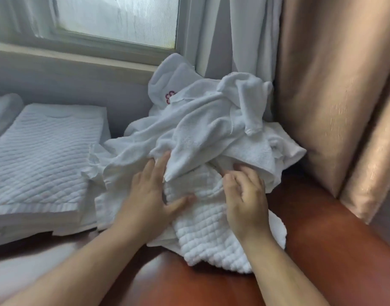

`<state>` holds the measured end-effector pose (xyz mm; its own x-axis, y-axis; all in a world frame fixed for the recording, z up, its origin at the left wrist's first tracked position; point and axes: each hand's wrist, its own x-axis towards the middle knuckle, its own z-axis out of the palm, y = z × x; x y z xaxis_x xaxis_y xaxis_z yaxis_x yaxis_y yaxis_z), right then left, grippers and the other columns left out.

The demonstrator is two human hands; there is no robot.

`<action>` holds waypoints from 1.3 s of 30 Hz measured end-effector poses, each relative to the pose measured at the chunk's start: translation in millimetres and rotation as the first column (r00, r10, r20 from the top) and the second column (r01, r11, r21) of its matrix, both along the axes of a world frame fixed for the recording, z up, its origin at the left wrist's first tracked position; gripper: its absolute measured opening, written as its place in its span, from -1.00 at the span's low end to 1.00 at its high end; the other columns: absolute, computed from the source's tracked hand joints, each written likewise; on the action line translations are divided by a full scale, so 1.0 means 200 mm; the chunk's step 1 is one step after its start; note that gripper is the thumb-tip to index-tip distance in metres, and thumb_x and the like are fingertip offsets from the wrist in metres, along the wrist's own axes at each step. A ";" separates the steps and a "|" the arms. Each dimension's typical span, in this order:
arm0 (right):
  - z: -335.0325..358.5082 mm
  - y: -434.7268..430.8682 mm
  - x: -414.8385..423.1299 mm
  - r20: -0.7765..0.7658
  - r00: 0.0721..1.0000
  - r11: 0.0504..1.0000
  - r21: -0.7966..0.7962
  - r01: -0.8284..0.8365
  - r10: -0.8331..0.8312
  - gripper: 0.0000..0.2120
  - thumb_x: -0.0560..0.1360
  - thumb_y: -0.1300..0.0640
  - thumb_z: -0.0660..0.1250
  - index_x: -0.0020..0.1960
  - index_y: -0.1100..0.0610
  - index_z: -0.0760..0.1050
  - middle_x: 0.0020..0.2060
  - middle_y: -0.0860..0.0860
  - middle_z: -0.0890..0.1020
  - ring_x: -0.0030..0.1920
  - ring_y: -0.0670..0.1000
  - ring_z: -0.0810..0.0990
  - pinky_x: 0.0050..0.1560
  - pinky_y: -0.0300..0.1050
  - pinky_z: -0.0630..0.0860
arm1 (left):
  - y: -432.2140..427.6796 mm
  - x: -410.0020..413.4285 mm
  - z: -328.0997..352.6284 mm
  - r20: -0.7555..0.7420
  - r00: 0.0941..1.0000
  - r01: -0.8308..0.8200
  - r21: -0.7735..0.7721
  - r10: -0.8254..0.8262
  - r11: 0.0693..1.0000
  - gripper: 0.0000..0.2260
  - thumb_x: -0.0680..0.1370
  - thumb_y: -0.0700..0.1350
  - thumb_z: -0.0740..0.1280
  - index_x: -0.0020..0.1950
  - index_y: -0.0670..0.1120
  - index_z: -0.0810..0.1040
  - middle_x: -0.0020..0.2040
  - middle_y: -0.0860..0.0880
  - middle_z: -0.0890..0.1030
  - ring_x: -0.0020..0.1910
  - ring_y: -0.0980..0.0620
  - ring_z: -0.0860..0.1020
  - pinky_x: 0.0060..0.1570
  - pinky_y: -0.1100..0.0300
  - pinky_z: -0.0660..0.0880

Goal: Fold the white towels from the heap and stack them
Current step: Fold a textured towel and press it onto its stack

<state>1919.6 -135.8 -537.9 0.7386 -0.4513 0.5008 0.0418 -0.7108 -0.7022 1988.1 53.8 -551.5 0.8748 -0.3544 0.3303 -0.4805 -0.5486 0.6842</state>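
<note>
**Both hands at the foot of the towel heap**

From my seat I see the heap (211, 120) of white towels just ahead of both hands, piled on the reddish-brown table (322, 250) against the wall under the window (118, 18). A bumpy towel (207, 235) spills out from under the heap toward me, and it lies between the two hands and partly under them.

The left hand (149, 195) reaches in palm down with its fingers (158, 166) straight, their tips slid beneath a hanging fold of the heap. Its thumb (178, 204) is spread wide and rests on the bumpy towel. This hand is relaxed and grasps nothing.

The right hand (247, 195) comes in from the other side, turned on edge, with its fingers curled. Its fingertips (239, 167) press in where the bumpy towel meets the heap. I cannot tell whether any cloth is caught in that curl. Both forearms are bare and stretch forward over the table.

The heap is crumpled and loose, made of several plain terry towels draped over one another. One at the back shows a small red emblem (170, 97). The bumpy towel has a raised waffle-like grid and is rumpled at its near edge.

To the left, a stack (39, 160) of flat folded quilted towels sits just beside the heap. A tan curtain (322, 85) hangs at the right.
</note>
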 end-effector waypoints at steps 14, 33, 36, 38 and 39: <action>0.04 0.06 -0.04 -0.035 0.994 0.955 -0.276 -0.110 0.105 -0.57 0.50 -0.25 0.32 0.14 0.04 0.66 0.12 -0.12 0.52 0.20 -0.09 0.43 0.19 -0.51 0.27 | 0.07 0.06 0.05 0.211 0.968 -0.069 -0.301 0.137 0.951 -0.69 0.59 0.36 0.12 0.32 0.50 0.40 0.54 0.20 0.18 0.56 0.17 0.03 0.40 0.19 0.06; 0.06 0.13 -0.09 0.021 0.905 0.898 0.117 -0.425 0.425 -0.77 0.63 -0.13 0.25 0.15 -0.13 0.63 -0.05 -0.08 0.73 0.02 -0.02 0.71 0.00 -0.01 0.66 | 0.12 0.13 0.11 -0.023 0.951 0.259 -0.485 -0.308 0.835 -0.46 0.55 0.35 0.10 0.53 0.36 0.15 0.48 0.29 0.34 0.46 0.28 0.31 0.48 0.00 0.24; 0.07 0.14 -0.11 0.075 0.876 0.864 0.145 -0.483 0.477 -0.77 0.62 -0.15 0.26 0.13 -0.12 0.65 -0.03 -0.01 0.73 0.03 0.04 0.71 -0.03 -0.02 0.66 | 0.14 0.16 0.11 0.011 0.955 0.268 -0.465 -0.297 0.844 -0.41 0.54 0.42 0.06 0.56 0.35 0.11 0.50 0.42 0.21 0.41 0.52 0.18 0.43 0.24 0.13; 0.08 0.13 -0.10 0.126 0.891 0.860 0.233 -0.453 0.436 -0.76 0.62 -0.16 0.26 0.08 -0.09 0.65 -0.05 0.00 0.73 0.00 0.05 0.72 -0.06 -0.01 0.66 | 0.16 0.19 0.12 0.021 0.954 0.270 -0.492 -0.299 0.828 -0.38 0.54 0.40 0.09 0.58 0.28 0.14 0.51 0.38 0.23 0.44 0.47 0.18 0.45 0.26 0.13; 0.08 0.11 -0.09 0.129 0.917 0.876 0.270 -0.399 0.378 -0.76 0.63 -0.15 0.25 0.05 -0.09 0.65 -0.08 -0.01 0.73 -0.03 0.03 0.72 -0.07 0.00 0.66 | 0.16 0.19 0.11 0.020 0.955 0.265 -0.504 -0.296 0.822 -0.37 0.54 0.38 0.12 0.59 0.24 0.17 0.50 0.37 0.27 0.46 0.43 0.21 0.47 0.22 0.15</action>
